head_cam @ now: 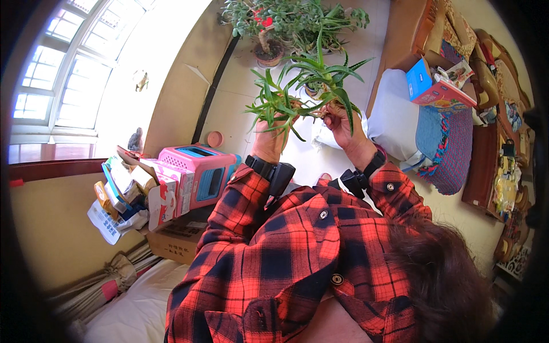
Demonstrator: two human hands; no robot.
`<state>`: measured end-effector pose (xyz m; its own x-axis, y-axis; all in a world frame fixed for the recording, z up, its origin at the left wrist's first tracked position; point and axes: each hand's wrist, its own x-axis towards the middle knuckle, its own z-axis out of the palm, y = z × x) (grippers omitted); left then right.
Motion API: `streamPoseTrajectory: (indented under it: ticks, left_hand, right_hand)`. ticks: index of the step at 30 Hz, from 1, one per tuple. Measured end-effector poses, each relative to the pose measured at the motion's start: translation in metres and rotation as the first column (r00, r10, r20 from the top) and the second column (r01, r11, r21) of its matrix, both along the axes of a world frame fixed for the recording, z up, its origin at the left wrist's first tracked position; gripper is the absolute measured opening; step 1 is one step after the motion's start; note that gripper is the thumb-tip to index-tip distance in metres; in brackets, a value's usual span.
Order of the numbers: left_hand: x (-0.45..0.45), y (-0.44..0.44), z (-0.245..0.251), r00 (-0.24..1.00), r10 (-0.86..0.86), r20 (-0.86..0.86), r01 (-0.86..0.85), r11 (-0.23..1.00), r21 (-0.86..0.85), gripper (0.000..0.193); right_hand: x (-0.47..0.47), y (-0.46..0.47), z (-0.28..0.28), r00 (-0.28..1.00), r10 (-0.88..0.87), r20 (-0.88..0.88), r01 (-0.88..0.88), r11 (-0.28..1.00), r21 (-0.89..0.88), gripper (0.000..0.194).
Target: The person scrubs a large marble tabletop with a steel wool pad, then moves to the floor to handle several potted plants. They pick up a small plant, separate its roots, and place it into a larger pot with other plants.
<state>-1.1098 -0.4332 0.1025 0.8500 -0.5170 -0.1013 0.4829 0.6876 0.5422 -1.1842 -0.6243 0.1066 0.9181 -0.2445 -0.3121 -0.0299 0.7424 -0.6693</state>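
Note:
Two clumps of aloe plant are raised over the tiled floor. My left hand [271, 133] holds the smaller aloe clump [274, 100] by its base, its leaves hiding most of the fingers. Around the lower stem of the larger aloe [328, 75], with long toothed leaves, are the fingers of my right hand [344, 126]. Thin bare stems or roots show between the two hands. Just beyond, partly covered by leaves, stands a plant pot [314, 90]. A white plastic bag [324, 136] lies on the floor below my right hand.
At the top stands a potted succulent [268, 53] beside other leafy plants. On the left are a pink and blue pet carrier [201, 169], boxes and a cardboard box [176, 242]; a small pink pot [215, 139] lies near the wall. A covered seat [392, 113] and wooden sofa occupy the right.

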Motion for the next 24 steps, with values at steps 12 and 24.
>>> streamPoseTrajectory:
  ticks: [12, 24]
  left_hand:
    - [0.005, -0.008, -0.021, 0.996, -0.069, -0.057, 0.062, 0.991, -0.117, 0.031]
    - [-0.001, -0.012, -0.017, 0.998, -0.062, -0.018, 0.061, 0.995, -0.08, 0.029]
  right_hand:
    - [-0.005, -0.012, 0.006, 0.996, 0.088, -0.03, -0.092, 0.984, -0.156, 0.016]
    - [-0.008, -0.017, 0.0, 0.995, 0.096, 0.012, -0.092, 0.978, -0.186, 0.014]
